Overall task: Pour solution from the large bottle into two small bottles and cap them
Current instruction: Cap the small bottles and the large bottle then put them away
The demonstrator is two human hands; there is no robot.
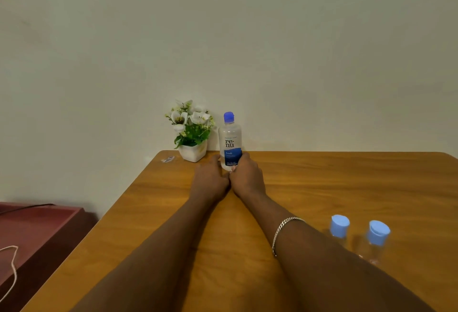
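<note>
Two hands, left hand (210, 178) and right hand (246, 175), clasped around upright large bottle (230, 142).

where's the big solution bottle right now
In the head view the large bottle stands upright at the table's far edge by the wall, just right of the flower pot, with the left hand and right hand around its base.
</note>
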